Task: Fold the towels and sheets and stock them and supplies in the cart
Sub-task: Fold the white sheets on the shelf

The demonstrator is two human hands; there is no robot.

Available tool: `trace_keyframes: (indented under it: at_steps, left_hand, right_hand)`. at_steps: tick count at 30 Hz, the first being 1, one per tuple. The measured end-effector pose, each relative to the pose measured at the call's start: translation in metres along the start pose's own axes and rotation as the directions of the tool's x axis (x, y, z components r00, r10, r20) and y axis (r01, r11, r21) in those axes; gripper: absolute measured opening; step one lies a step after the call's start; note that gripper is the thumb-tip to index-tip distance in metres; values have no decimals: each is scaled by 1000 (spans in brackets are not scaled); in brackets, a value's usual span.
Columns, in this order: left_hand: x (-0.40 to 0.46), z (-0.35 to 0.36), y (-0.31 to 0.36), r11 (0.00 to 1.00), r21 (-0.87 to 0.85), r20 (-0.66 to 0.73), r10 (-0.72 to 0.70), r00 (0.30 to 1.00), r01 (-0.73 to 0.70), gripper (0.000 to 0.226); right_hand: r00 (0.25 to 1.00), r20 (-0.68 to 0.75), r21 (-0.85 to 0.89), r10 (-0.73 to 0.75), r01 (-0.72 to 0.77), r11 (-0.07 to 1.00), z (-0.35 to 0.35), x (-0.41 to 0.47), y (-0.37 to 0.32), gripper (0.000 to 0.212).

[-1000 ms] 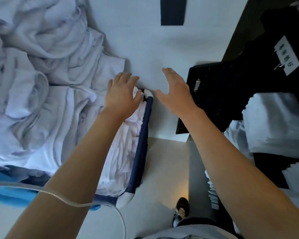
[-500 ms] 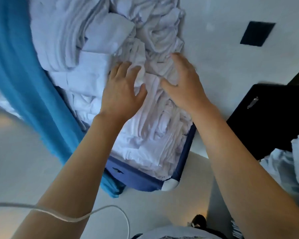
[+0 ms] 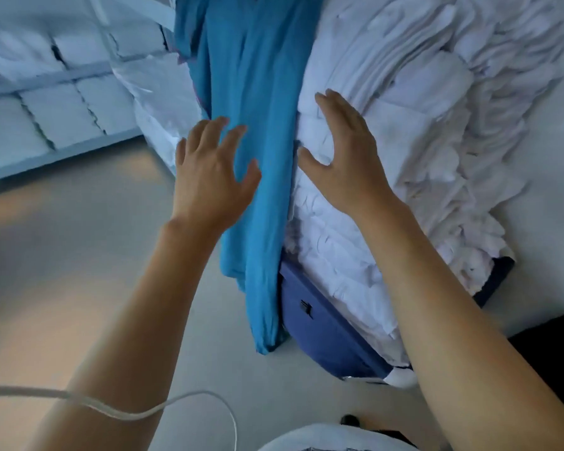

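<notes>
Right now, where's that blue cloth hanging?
In the head view, the blue cloth drapes over the left edge of the navy bin, beside the white linen pile, with the left hand over it.

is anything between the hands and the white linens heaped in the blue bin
Nothing visible blocks the right hand, which is over the pile of crumpled white linens. The left hand is over the hanging teal cloth draped along the pile's left side.
</notes>
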State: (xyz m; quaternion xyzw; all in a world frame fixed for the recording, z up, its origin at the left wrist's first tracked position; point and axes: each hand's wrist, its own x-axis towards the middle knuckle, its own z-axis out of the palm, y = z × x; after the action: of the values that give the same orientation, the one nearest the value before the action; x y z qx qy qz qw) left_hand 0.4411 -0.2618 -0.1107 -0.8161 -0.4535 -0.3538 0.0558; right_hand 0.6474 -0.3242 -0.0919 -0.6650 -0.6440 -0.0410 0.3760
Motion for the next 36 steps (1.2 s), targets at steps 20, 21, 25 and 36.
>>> trace_keyframes:
  at_steps: [20, 21, 25, 36]
  left_hand:
    - [-21, -58, -196, 768, 334, -157, -526, 836, 546, 57]
    - [-16, -60, -202, 755, 350, -162, -534, 830, 554, 58]
    - [-1, -66, -219, 696, 395, -206, -569, 796, 600, 58]
    - [-5, -94, -285, 602, 438, -290, -608, 739, 668, 53]
  right_hand:
    - [885, 260, 499, -386, 219, 839, 213, 139, -114, 75]
    - [882, 250, 510, -399, 230, 829, 219, 150, -116, 75]
    - [866, 237, 568, -441, 245, 785, 248, 183, -126, 74]
    - [798, 281, 650, -533, 250, 718, 328, 209, -189, 79]
